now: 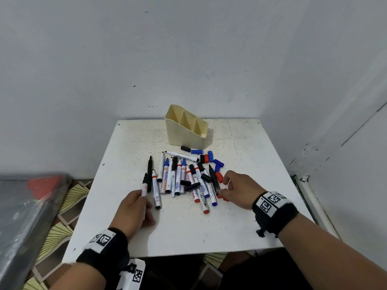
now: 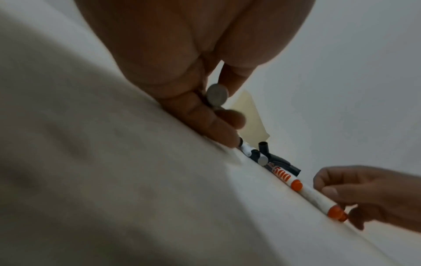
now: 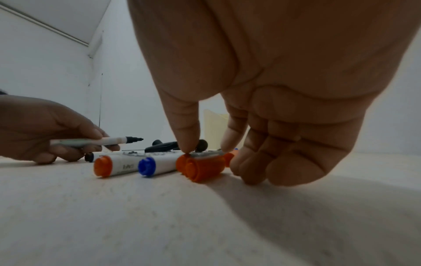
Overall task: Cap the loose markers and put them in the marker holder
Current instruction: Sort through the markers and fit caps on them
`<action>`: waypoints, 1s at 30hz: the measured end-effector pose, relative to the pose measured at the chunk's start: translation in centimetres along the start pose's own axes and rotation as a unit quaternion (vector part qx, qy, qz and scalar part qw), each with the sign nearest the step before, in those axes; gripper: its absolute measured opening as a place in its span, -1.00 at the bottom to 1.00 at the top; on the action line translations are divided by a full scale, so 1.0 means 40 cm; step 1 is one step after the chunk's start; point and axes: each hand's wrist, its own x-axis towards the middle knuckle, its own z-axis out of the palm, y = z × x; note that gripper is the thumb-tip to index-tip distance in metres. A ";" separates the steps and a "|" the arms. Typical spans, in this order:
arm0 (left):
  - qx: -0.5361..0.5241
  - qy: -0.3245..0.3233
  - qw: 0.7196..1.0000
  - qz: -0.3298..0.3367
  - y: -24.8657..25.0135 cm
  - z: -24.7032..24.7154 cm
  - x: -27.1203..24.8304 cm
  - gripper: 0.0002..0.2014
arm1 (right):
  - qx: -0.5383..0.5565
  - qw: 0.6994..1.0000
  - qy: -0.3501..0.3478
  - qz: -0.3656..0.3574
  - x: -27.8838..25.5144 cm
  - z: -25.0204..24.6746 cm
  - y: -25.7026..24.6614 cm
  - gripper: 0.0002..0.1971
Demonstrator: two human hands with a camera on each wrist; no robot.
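On table (image 1: 240, 216): left hand (image 1: 134, 210) grips uncapped marker (image 1: 145, 187).

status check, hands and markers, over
Left hand grips uncapped black-tipped white marker. Right hand fingertips on red plastic cap. Cream plastic holder empty.

A square white-painted board, speckled and scuffed, forms the surface (image 1: 240, 216) and sits pushed into a corner of plain whitewashed walls (image 1: 104, 59) with small marks and chips. Below its near edge lies a floor (image 1: 69, 197) tiled in a brown and yellow fan pattern. A grey sheet of shiny plastic wrapping (image 1: 27, 206) covers something red on the far left. Light is soft and even.
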 end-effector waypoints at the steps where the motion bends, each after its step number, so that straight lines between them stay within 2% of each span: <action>1: 0.033 0.009 0.999 0.033 0.000 -0.006 0.001 -0.84 | -0.007 1.000 -0.006 -0.003 0.002 -0.003 -0.005 -0.66; 2: 0.066 0.020 0.995 0.067 0.000 -0.013 0.003 -0.89 | -0.010 1.000 -0.011 -0.007 0.004 -0.006 -0.008 -0.65; 4: 0.115 0.037 0.987 0.105 -0.008 -0.033 0.014 -0.81 | -0.018 1.000 -0.014 -0.020 0.005 -0.015 -0.018 -0.65; 8: 0.105 0.037 0.991 0.078 -0.026 -0.052 0.033 -0.71 | -0.056 0.994 0.023 -0.086 0.016 -0.028 -0.061 -0.73; 13: 0.100 0.039 0.991 0.076 -0.039 -0.046 0.030 -0.66 | -0.083 0.986 0.028 -0.144 0.092 -0.028 -0.131 -0.69; 18: 0.103 0.040 0.990 0.089 -0.041 -0.050 0.031 -0.67 | -0.140 0.981 -0.013 -0.132 0.199 -0.020 -0.192 -0.55; 21: 0.093 0.040 0.991 0.088 -0.040 -0.053 0.033 -0.66 | -0.167 0.976 -0.023 -0.135 0.229 -0.016 -0.220 -0.66; 27: 0.096 0.028 0.990 0.096 -0.040 -0.055 0.028 -0.66 | -0.063 0.987 0.023 -0.147 0.220 -0.006 -0.215 -0.76; 30: 0.091 0.022 0.991 0.097 -0.031 -0.056 0.021 -0.64 | 0.051 0.989 0.060 -0.128 0.186 -0.027 -0.213 -0.79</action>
